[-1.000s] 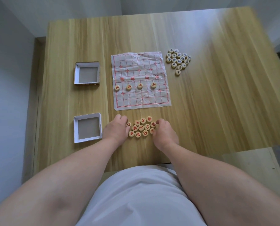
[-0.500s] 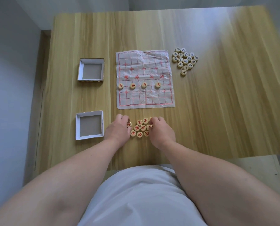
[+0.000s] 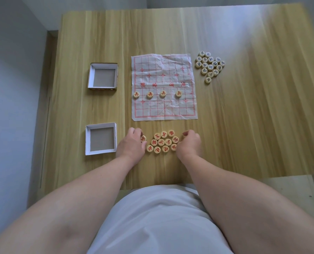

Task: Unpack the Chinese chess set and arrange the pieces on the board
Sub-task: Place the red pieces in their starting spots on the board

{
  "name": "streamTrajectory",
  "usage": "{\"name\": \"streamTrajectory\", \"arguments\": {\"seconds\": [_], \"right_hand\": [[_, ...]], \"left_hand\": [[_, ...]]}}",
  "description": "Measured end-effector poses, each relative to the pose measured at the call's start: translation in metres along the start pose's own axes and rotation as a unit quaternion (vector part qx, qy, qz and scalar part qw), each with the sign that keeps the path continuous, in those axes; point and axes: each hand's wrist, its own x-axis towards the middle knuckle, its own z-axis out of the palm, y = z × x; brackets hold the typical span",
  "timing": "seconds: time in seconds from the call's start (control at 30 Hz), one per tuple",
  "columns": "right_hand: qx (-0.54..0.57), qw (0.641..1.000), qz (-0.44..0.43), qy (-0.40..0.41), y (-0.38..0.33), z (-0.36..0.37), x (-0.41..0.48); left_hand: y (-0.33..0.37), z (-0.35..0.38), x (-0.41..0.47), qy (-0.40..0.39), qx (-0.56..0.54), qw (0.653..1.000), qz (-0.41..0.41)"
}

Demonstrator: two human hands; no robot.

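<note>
The paper board (image 3: 163, 109) lies flat mid-table with a row of red soldier pieces (image 3: 163, 93) on its near half. Several red pieces (image 3: 161, 142) sit clustered on the table (image 3: 244, 125) just below the board, between my hands. My left hand (image 3: 132, 144) rests at the cluster's left edge, fingers curled, pinching a red soldier piece (image 3: 143, 138) that it partly hides. Against the cluster's right edge, my right hand (image 3: 189, 143) rests with curled fingers and holds no piece. The black pieces (image 3: 209, 66) are heaped right of the board's far corner.
Two open white box halves sit left of the board, one far (image 3: 102, 65) and one near (image 3: 87, 140), right beside my left hand. The table's near edge runs just behind my wrists. A grey wall stands to the left.
My right hand has slid right off the red cluster, uncovering the pieces on its right side. My left hand stays on the soldier piece.
</note>
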Motion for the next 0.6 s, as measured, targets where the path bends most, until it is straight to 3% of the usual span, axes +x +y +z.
{"name": "streamTrajectory", "arguments": {"seconds": [0.13, 0.3, 0.6], "right_hand": [[0.013, 1.0, -0.007, -0.011, 0.005, -0.002, -0.002], [-0.049, 0.997, -0.06, -0.02, 0.005, 0.0, -0.003], [-0.024, 1.0, -0.013, 0.001, 0.001, -0.007, 0.008]], "left_hand": [[0.002, 0.0, -0.001, 0.003, 0.0, 1.0, 0.0], [0.004, -0.001, -0.002, 0.007, -0.007, 1.0, -0.007], [0.007, -0.001, -0.003, 0.0, -0.015, 0.999, -0.028]]}}
